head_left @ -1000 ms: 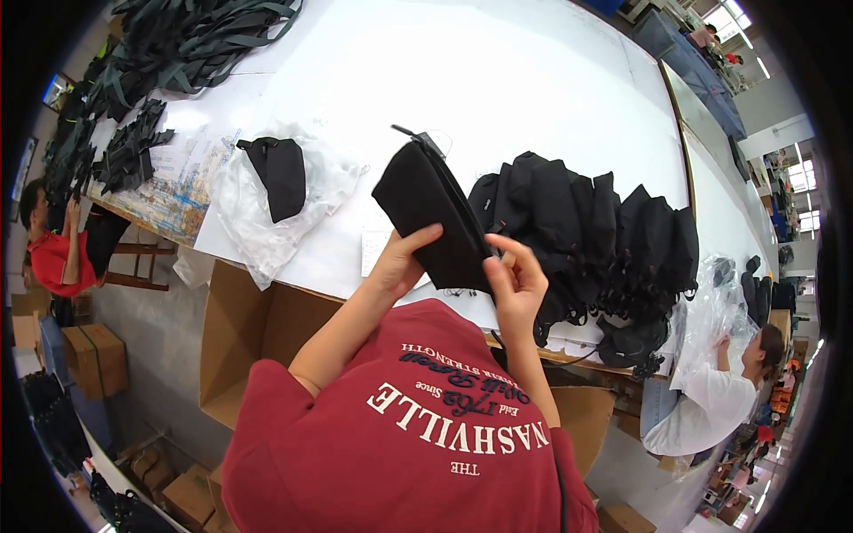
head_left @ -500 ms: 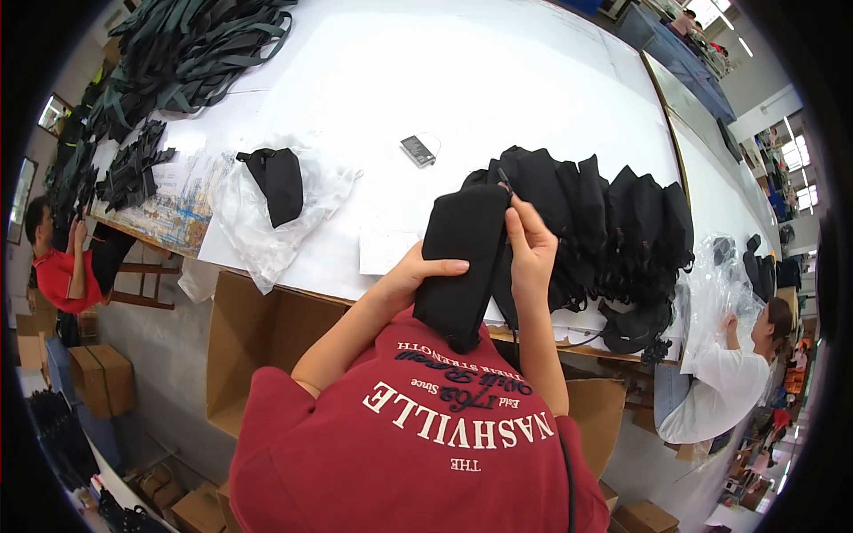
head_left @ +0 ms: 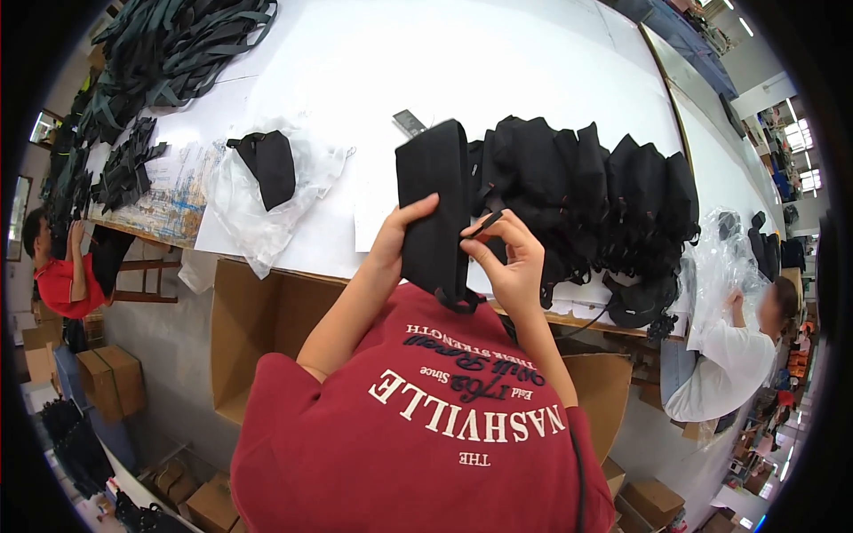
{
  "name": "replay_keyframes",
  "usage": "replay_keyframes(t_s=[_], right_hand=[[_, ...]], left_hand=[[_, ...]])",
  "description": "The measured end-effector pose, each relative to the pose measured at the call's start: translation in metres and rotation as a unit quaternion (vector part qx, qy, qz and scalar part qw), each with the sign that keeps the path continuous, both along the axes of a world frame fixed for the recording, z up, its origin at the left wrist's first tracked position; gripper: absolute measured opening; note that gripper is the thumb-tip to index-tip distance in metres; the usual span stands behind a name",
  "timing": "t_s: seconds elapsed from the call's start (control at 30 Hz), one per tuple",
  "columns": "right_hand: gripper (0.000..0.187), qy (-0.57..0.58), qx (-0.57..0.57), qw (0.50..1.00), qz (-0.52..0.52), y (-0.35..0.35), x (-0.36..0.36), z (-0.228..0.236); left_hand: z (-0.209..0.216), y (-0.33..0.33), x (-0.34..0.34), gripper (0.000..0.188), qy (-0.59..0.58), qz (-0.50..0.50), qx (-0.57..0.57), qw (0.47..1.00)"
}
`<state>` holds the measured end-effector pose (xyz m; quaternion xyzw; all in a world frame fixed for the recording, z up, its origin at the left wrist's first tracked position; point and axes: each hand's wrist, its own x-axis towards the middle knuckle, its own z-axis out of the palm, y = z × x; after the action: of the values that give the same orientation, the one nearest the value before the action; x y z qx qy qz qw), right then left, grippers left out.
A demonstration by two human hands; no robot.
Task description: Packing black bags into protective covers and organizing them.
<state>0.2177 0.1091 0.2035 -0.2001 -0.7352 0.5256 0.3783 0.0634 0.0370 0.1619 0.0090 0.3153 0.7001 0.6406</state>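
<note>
A flat, black fabric pouch is held upright in front of my chest, over the table's near edge. My left hand grips its left side, with the thumb across the front and the other fingers hidden behind it. At the pouch's right edge, my right hand pinches a thin black zipper pull between thumb and fingers. A short black loop hangs at the pouch's bottom corner. Just to the right, a row of similar black pouches stands packed together on the white table.
Left on the table lies a black pouch on clear plastic bags; beyond are dark straps. A small grey card lies behind the held pouch. Open cardboard boxes stand below the edge. Co-workers sit left and right.
The pouch has turned more edge-on and moved slightly left and up. My right hand has gone from its top corner down to mid-edge, with the pull in its fingers.
</note>
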Motion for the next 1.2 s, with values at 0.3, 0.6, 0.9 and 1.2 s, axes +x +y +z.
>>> replay_keyframes(t_s=[0.3, 0.6, 0.9, 1.2], right_hand=[[0.007, -0.043, -0.1, 0.991, 0.08, -0.007, 0.02, 0.001], [0.075, -0.358, 0.342, 0.868, -0.023, 0.01, 0.03, 0.019], [0.055, -0.096, 0.28, 0.928, -0.229, 0.096, 0.066, -0.005], [0.052, -0.324, 0.228, 0.868, -0.3, 0.155, 0.121, -0.04]], left_hand=[[-0.019, 0.017, -0.003, 0.026, -0.109, 0.042, 0.056, 0.992], [-0.011, 0.029, 0.035, 0.035, 0.051, 0.1, -0.023, 0.993], [-0.051, 0.021, 0.044, 0.024, 0.157, -0.024, 0.007, 0.987], [-0.119, 0.009, 0.06, 0.022, 0.588, -0.16, -0.2, 0.768]])
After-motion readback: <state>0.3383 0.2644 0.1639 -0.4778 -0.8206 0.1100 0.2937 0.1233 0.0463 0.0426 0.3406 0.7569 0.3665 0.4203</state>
